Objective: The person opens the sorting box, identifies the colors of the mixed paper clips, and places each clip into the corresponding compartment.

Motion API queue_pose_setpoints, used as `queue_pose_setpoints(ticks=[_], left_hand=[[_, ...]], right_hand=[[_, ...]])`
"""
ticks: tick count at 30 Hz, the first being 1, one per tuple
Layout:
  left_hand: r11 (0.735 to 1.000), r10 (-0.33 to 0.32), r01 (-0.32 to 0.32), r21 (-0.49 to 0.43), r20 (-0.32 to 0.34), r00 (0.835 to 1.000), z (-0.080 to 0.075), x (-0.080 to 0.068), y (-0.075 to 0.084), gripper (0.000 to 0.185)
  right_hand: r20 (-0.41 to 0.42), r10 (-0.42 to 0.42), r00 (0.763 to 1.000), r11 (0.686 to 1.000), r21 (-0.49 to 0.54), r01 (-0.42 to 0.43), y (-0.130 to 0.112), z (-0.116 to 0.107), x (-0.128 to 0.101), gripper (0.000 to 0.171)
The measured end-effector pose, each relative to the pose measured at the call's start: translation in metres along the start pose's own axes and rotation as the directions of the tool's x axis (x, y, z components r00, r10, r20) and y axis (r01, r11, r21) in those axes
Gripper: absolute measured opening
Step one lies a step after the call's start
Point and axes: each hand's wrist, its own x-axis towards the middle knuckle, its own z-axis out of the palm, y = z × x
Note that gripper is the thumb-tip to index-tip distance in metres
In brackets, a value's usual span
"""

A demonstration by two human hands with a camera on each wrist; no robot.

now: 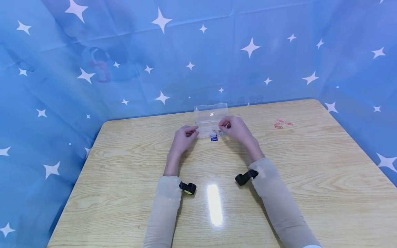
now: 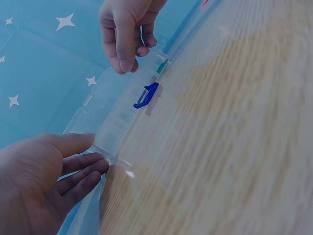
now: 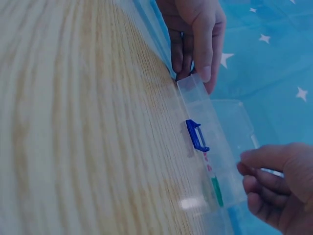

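Clear plastic hinged box [image 1: 210,121], lid up, between my hands | left hand [image 1: 184,135] steadies its end, fingers straight | right hand [image 1: 234,127] pinches a small clip | light, slippery, brittle: grip the end walls.

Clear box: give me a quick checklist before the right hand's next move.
1. Clear box lid open: ok.
2. Left hand steadies the box's end: ok.
3. Right hand pinches a paper clip: ok.
4. Right hand over the box: ok.
5. Blue clasp clear of the fingers: ok.
6. Loose paper clips lie on the table, count: cannot tell.
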Motion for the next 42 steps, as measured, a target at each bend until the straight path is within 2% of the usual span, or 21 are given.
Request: queue_pose_setpoints(ticks=[18, 42], left_hand=[[1.000, 0.001, -0.001, -0.005, -0.001, 1.000, -0.001, -0.001, 0.002, 0.029], [0.999, -0.031, 0.031, -0.011, 0.008, 0.999, -0.002, -0.003, 0.005, 0.030]], right_hand=[[-0.005, 0.007, 1.000, 1.000, -0.019, -0.007, 0.003, -0.014, -0.009, 0.015], [-0.039, 0.029, 0.999, 0.995, -0.094, -0.032, 0.036, -0.052, -0.033, 0.017]])
